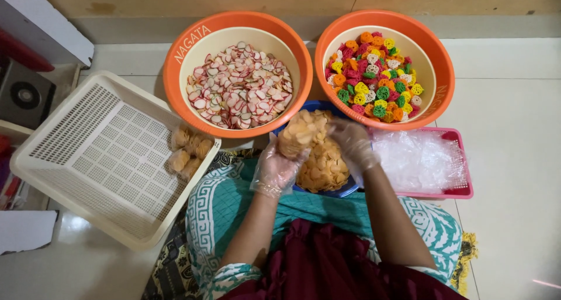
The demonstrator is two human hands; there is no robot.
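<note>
Filling a clear bag of tan round crackers (pixel 297 135): left hand (pixel 274 170) grips its underside, right hand (pixel 353 143) pinches its top. Below them sits the blue bowl (pixel 345 190) of crackers. Closing the bag probably needs a twist.

I am gripping a small clear bag of tan crackers (pixel 298 135) between both gloved hands – four filled bags (pixel 188 151) are lying in the cream tray (pixel 87 159) at my left, and empty clear bags (pixel 418 159) are heaping in the pink basket (pixel 459 190) – white lettering is running along both orange basins' rims
</note>
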